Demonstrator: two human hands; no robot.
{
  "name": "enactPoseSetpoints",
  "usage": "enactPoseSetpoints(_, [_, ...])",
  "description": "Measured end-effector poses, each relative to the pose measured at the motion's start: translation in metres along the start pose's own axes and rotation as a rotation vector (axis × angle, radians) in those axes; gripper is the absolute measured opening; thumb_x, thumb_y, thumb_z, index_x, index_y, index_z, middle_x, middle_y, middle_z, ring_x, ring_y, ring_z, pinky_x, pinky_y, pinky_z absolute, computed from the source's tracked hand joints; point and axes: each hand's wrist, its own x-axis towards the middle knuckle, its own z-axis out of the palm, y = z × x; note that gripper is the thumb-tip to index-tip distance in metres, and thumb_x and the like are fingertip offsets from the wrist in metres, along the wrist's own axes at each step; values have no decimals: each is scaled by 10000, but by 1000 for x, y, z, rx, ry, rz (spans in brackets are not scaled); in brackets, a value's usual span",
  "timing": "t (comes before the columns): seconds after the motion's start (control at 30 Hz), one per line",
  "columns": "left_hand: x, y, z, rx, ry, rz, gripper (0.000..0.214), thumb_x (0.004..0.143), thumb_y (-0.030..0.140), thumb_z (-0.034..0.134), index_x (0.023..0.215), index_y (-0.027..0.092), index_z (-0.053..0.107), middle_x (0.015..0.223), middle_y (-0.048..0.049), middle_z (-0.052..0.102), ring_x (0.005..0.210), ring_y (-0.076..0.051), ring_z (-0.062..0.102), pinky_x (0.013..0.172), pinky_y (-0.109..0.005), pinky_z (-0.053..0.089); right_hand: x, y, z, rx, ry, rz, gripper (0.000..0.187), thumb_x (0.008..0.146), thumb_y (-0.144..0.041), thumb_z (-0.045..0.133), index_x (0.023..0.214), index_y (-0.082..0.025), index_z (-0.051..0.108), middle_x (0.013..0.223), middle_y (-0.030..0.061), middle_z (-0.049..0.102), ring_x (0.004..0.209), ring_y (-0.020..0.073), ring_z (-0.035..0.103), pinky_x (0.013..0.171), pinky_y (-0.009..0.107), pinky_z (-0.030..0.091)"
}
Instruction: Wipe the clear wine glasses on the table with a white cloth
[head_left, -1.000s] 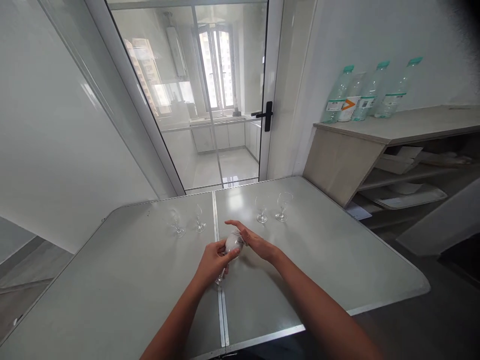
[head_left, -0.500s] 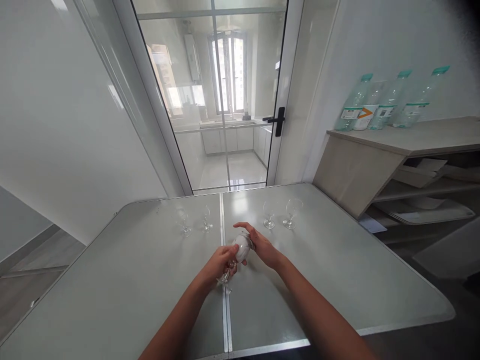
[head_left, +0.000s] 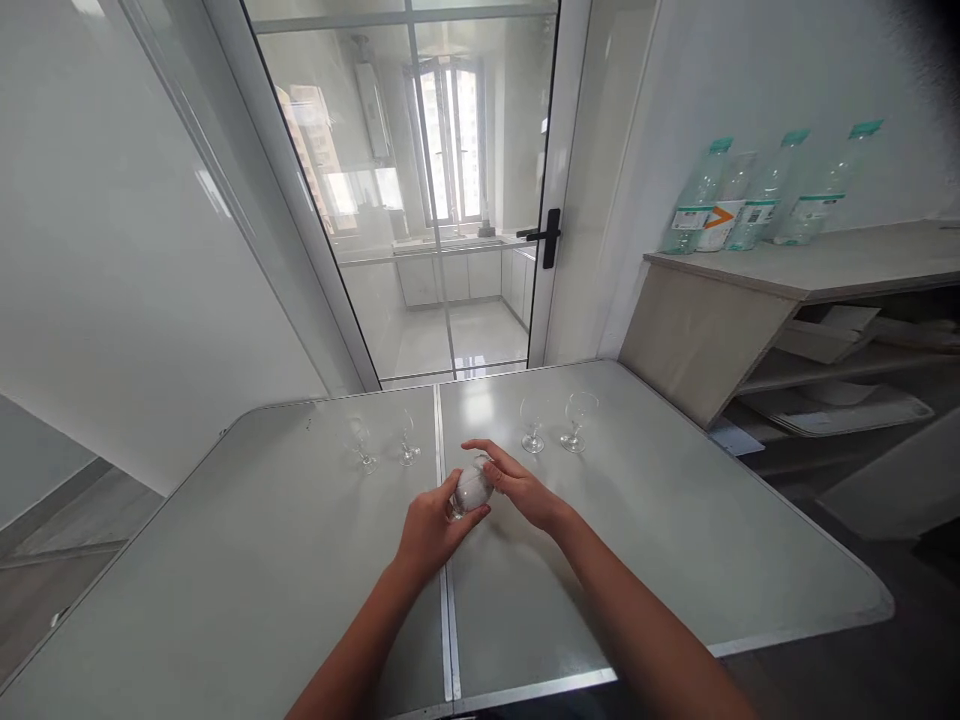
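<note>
My left hand (head_left: 427, 525) grips a small clear stemmed glass (head_left: 472, 489) above the middle seam of the grey table (head_left: 262, 560). Something white fills its bowl. My right hand (head_left: 517, 485) has its fingers at the mouth of the glass, on that white stuff. The stem is hidden behind my left hand. Further back stand two small glasses (head_left: 386, 445) left of the seam and two stemmed glasses (head_left: 553, 425) to its right.
A glass sliding door (head_left: 420, 200) with a black handle (head_left: 550, 238) stands behind the table. At the right is a wooden shelf unit (head_left: 757, 310) with several green-capped water bottles (head_left: 757, 195) on top and flat items on its shelves.
My left hand has shifted up along the glass and now covers the stem, which showed below it before. The glass stays between both hands; the camera view has swayed slightly.
</note>
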Motion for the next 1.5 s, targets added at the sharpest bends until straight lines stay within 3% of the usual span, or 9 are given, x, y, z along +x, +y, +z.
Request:
enactPoseSetpoints(0.13, [5, 8, -2, -744, -341, -324, 612, 886, 695, 546, 910, 102, 696, 735, -72, 687, 415, -66, 443, 434, -225, 301, -1, 2, -3, 166, -55, -25, 550, 983, -568, 493, 1422, -240, 442, 791, -8, 569, 681, 173, 539, 689, 318, 429])
enactPoseSetpoints(0.3, [8, 1, -3, -1182, -508, -489, 602, 870, 666, 605, 1149, 133, 642, 951, -130, 736, 422, -45, 433, 416, -212, 303, 0, 6, -2, 222, -64, -72, 606, 882, -456, 683, 1395, -237, 446, 787, -12, 603, 596, 150, 540, 607, 288, 403])
enactPoseSetpoints(0.5, [6, 4, -12, -1007, -463, -391, 513, 872, 572, 678, 1071, 99, 697, 1006, -165, 743, 592, -104, 604, 566, -229, 407, 4, 11, -4, 176, 101, -120, 572, 886, -450, 697, 1367, -241, 467, 782, -23, 581, 642, 151, 537, 648, 291, 435])
enactPoseSetpoints(0.63, [6, 10, -15, -909, -427, -320, 406, 837, 481, 755, 935, 88, 721, 735, -55, 663, 594, -120, 601, 622, -249, 420, 6, 12, -10, 139, 249, -177, 514, 875, -401, 729, 1323, -253, 525, 781, -26, 573, 689, 149, 504, 662, 270, 411])
enactPoseSetpoints(0.8, [7, 13, -14, -1133, -549, -408, 366, 817, 460, 774, 813, 109, 673, 590, 52, 421, 502, -77, 457, 569, -248, 352, 9, 15, -9, 365, 249, -182, 504, 838, -380, 756, 1290, -245, 580, 780, -11, 610, 676, 158, 508, 649, 272, 394])
enactPoseSetpoints(0.97, [6, 6, -20, -1201, -625, -407, 317, 843, 407, 756, 808, 104, 669, 569, 59, 382, 477, -70, 438, 564, -252, 316, 8, 17, -9, 486, 210, -143, 367, 838, -383, 754, 1144, -194, 679, 779, 14, 616, 668, 152, 517, 616, 263, 387])
enactPoseSetpoints(1.07, [6, 4, -23, -1216, -655, -390, 312, 857, 407, 741, 829, 105, 667, 563, 59, 379, 466, -70, 434, 544, -249, 292, 7, 16, -10, 526, 218, -132, 396, 848, -377, 745, 1186, -182, 681, 744, 7, 595, 652, 145, 508, 598, 256, 388])
enactPoseSetpoints(1.33, [5, 9, -19, -1179, -613, -327, 343, 867, 447, 722, 851, 108, 675, 575, 53, 366, 480, -74, 403, 499, -245, 244, 7, 16, -6, 632, 466, -286, 377, 869, -379, 723, 1213, -244, 650, 787, -7, 607, 689, 157, 540, 641, 273, 447])
enactPoseSetpoints(1.5, [5, 0, -18, -1180, -443, -286, 336, 859, 444, 736, 861, 112, 689, 577, 53, 387, 480, -55, 330, 515, -242, 225, 5, 11, -14, 730, 567, -397, 288, 836, -358, 735, 1100, -278, 652, 988, 10, 653, 874, 180, 611, 769, 313, 501])
